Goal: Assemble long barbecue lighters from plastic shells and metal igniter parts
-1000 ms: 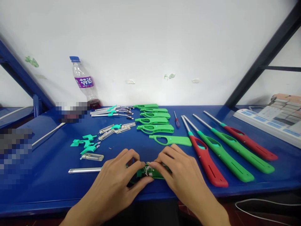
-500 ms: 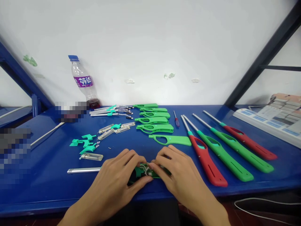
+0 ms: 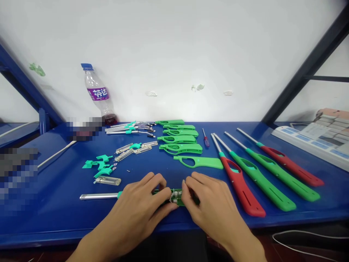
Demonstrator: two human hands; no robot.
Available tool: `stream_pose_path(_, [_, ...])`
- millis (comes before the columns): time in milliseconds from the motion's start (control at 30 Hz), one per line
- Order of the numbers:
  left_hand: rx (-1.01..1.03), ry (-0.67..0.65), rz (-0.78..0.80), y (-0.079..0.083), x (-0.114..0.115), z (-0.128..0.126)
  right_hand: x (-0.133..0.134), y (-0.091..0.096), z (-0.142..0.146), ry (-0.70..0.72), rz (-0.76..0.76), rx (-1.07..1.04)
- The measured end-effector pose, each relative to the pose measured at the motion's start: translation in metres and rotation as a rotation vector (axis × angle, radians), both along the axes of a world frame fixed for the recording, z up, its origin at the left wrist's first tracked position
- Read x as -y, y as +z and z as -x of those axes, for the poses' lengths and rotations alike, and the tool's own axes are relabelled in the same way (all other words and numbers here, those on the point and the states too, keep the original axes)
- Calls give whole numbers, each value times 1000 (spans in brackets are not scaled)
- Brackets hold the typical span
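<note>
An opened green gas lighter (image 3: 177, 201) lies lengthwise near the table's front edge, its metal tube (image 3: 98, 196) pointing left. Inside the shell I see white wire and a clear part, partly covered by my fingers. My left hand (image 3: 141, 203) is closed round the shell's middle, thumb along the near edge. At the handle end, my right hand (image 3: 209, 198) grips the lighter with thumb and fingers curled over it. Left of my hands lie a clear fuel tank (image 3: 107, 181) and several teal triggers (image 3: 102, 169).
Green half shells (image 3: 199, 162) are lined up behind my hands, with metal tubes (image 3: 120, 129) and clear tanks (image 3: 125, 155) to their left. A screwdriver (image 3: 206, 140) and finished-looking red and green lighters (image 3: 245, 191) lie right. A bottle (image 3: 99, 96) leans on the wall.
My right fingertips have shifted a little right along the shell, away from the white wires. More of the clear part inside shows, and a teal piece appears beside the metal tube.
</note>
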State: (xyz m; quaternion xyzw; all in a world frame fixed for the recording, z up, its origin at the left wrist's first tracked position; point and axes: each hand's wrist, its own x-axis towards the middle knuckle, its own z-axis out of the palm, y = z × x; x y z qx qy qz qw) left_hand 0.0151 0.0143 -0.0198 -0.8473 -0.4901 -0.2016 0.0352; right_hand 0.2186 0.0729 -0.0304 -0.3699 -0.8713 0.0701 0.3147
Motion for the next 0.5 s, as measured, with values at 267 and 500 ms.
stream_pose_path(267, [18,-5,3,0,1,0,0,0,-3,4,53,32])
stream_pose_path(500, [7,32,75,4,1,-1,-5,-1,1,0,2,39])
